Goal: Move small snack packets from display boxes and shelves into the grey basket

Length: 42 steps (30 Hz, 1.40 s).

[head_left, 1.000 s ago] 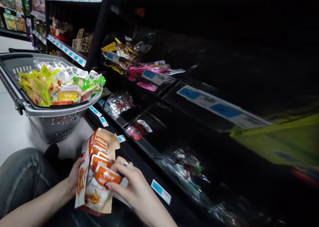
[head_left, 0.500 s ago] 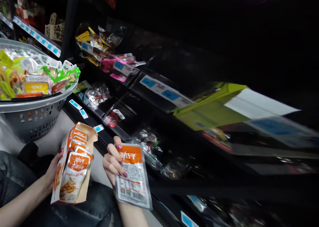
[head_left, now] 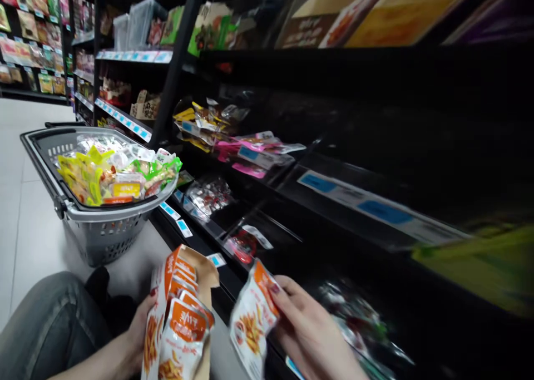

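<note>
My left hand [head_left: 141, 327] is closed around the side of an open orange and white cardboard box [head_left: 157, 319]. Several orange and white snack packets [head_left: 186, 330] stand in a row inside it, the front one facing me. To the right of the box, my right hand [head_left: 298, 319] pinches a single snack packet [head_left: 252, 319] by its upper right edge. That packet's printed front, with a picture of food, is turned toward me, and it hangs tilted, apart from the box.
A grey shopping basket [head_left: 120, 218] full of packaged snacks stands on the floor at the left. Black shelves [head_left: 179, 63] with clear bins and blue-white price labels [head_left: 354, 202] run along the right. My bent knee [head_left: 54, 319] is at lower left.
The view has swung left, bringing more aisle and basket into sight. My right hand has turned the packet from its back to its front. My left hand still holds the box.
</note>
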Each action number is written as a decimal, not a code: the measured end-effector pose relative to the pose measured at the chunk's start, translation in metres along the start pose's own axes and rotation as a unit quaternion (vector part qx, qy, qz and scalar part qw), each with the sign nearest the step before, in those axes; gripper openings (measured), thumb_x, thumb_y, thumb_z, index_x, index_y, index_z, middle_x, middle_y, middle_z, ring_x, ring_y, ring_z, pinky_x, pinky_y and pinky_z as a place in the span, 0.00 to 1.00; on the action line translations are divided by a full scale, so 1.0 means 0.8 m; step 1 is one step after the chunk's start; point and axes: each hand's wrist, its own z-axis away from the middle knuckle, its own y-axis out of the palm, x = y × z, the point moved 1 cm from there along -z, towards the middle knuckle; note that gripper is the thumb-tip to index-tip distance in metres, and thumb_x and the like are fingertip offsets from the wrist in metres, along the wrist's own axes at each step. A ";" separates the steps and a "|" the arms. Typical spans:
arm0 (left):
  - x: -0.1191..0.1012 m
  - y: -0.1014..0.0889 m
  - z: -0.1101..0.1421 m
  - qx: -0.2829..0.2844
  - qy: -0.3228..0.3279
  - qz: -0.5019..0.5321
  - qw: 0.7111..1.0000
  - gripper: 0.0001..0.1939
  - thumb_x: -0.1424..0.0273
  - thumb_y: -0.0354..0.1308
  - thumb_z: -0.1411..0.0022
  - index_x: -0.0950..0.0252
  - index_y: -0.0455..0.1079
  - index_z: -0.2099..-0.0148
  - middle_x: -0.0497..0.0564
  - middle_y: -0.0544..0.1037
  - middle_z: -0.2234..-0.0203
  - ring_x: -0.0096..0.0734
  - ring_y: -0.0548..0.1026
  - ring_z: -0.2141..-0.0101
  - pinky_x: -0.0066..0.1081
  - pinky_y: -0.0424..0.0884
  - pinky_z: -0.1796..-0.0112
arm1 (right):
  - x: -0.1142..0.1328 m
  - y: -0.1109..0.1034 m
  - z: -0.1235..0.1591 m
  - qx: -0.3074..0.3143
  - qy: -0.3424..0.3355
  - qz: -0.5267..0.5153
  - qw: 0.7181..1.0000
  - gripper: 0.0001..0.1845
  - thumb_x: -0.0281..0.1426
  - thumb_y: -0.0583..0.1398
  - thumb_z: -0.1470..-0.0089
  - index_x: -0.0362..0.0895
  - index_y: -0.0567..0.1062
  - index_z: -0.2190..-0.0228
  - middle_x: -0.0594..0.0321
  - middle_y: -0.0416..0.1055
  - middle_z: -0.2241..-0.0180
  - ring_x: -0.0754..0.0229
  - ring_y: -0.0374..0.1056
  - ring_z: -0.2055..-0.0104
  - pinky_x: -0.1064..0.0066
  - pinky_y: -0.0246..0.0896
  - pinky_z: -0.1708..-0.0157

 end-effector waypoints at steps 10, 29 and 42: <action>-0.006 0.000 -0.005 0.082 0.028 -0.005 0.996 0.28 0.58 0.53 0.46 0.78 0.67 0.51 0.62 0.74 0.56 0.46 0.70 0.53 0.41 0.53 0.47 | 0.124 0.108 -0.067 0.124 -0.295 0.231 0.919 0.06 0.34 0.60 0.55 0.44 0.72 0.74 0.62 0.68 0.72 0.59 0.67 0.68 0.67 0.62 0.66; -0.001 -0.003 -0.009 0.056 0.030 0.043 0.997 0.28 0.59 0.52 0.46 0.78 0.66 0.50 0.61 0.73 0.55 0.45 0.68 0.52 0.38 0.52 0.46 | 0.116 0.185 -0.129 0.202 -0.479 0.354 0.777 0.08 0.27 0.52 0.48 0.45 0.72 0.71 0.61 0.66 0.69 0.61 0.65 0.66 0.69 0.61 0.65; 0.002 -0.019 -0.010 -0.015 0.020 0.037 0.999 0.26 0.59 0.50 0.43 0.77 0.67 0.52 0.62 0.76 0.60 0.43 0.74 0.58 0.39 0.55 0.47 | 0.071 0.247 -0.157 0.307 -0.441 0.538 0.650 0.12 0.22 0.54 0.51 0.45 0.76 0.71 0.61 0.75 0.70 0.58 0.68 0.65 0.70 0.58 0.63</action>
